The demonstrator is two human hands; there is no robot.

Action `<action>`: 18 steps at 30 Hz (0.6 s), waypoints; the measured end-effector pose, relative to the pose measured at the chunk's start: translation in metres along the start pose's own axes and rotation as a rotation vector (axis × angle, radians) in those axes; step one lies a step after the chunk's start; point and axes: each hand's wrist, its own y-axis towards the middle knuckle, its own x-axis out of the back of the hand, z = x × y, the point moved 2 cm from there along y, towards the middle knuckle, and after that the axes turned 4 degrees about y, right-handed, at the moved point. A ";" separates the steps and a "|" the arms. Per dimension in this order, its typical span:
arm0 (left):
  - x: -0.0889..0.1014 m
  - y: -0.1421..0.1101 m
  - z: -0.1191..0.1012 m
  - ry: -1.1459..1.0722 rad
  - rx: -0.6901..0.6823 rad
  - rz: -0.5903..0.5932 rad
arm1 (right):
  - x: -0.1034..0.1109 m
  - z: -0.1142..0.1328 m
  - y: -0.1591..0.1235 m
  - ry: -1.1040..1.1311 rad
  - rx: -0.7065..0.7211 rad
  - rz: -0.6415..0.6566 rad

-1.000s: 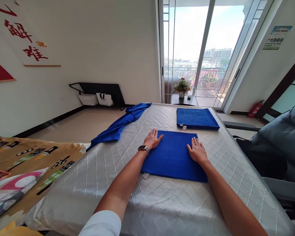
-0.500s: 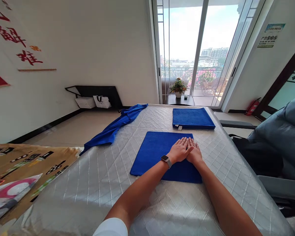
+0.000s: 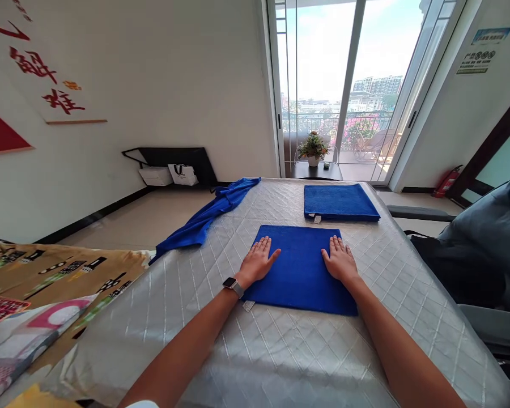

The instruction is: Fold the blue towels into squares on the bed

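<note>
A blue folded towel [image 3: 300,272] lies flat on the silver quilted mattress [image 3: 293,351], a white tag showing at its near left corner. My left hand [image 3: 257,262], with a watch on the wrist, rests flat and open on the towel's left side. On the right side, my right hand [image 3: 340,259] lies open too, palm down, fingers pointing away from me. Beyond them sits a stack of folded blue towels [image 3: 340,202] with a small tag on its near edge. Another blue towel [image 3: 208,218], crumpled and unfolded, drapes over the mattress's left edge.
At the left is a patterned tan cloth [image 3: 55,277]. A black low bench [image 3: 174,164] with white boxes and bags stands by the wall. A potted plant [image 3: 313,148] is near the glass door. To the right are a grey padded jacket [image 3: 488,226] and a fire extinguisher [image 3: 448,181].
My hands were together near the towel's right side. Now they are apart: the left has moved to the left edge, the right slightly right. The view has shifted a little.
</note>
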 end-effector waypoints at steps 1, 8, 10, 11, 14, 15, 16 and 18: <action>0.000 -0.003 0.006 0.005 0.025 0.001 | -0.001 -0.001 0.000 -0.006 -0.003 -0.001; 0.003 -0.006 0.007 -0.005 0.085 0.018 | 0.003 0.002 -0.003 -0.055 -0.017 -0.011; 0.003 -0.006 0.006 -0.006 0.080 0.018 | 0.006 0.003 -0.008 -0.080 -0.026 -0.013; 0.003 -0.006 0.007 -0.006 0.079 0.021 | 0.006 0.004 -0.012 -0.095 -0.026 -0.008; 0.001 -0.006 0.008 -0.011 0.089 0.024 | 0.004 0.006 -0.029 -0.119 0.007 0.014; 0.001 -0.006 0.008 -0.013 0.092 0.021 | 0.003 0.006 -0.034 -0.116 0.023 0.022; 0.001 -0.005 0.008 -0.013 0.093 0.019 | 0.001 0.007 -0.039 -0.110 0.034 0.025; 0.001 -0.005 0.008 -0.012 0.087 0.016 | -0.002 0.008 -0.047 -0.096 0.034 0.023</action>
